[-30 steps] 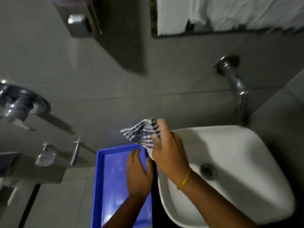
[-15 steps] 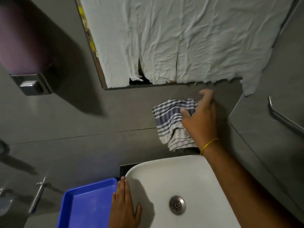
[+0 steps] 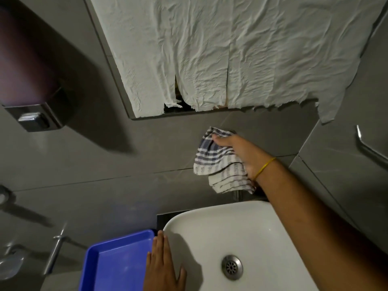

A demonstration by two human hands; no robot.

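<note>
Curled now round the top of the striped cloth [image 3: 218, 164], where half a second ago lay spread flat with one finger stretched upward: right hand [image 3: 241, 152], thumb over the upper folds, gripping the cloth and pressing it against the grey wall tile [image 3: 147, 154]. Cloth bunched, blue and white, hanging in loose folds below the palm, under the lower edge of the mirror frame [image 3: 118, 80] and above the back rim of the white sink [image 3: 262, 223], apart from both. Round the right wrist, a thin yellow band [image 3: 265, 168]. Below the cloth, a short bit of metal [image 3: 237, 194], too hidden to tell what. Much as before, left hand [image 3: 163, 267]: flat, fingers straight and together, thumb out, resting palm-down on the sink's left rim, holding nothing, fingertips near the corner of the blue tray [image 3: 117, 263]. Tray just beside the sink on its left; touching or not, cannot tell. Down in the bowl, right of the left hand, a round metal drain [image 3: 231, 267]. Over the mirror, crumpled white paper [image 3: 231, 49], torn along the bottom, with a dark gap at the lower edge. At upper left on the wall, a dispenser [image 3: 31, 80] with a metal button. On the side wall at right, a metal bar [image 3: 371, 148]; at lower left, a metal lever [image 3: 56, 250], blurred.
</note>
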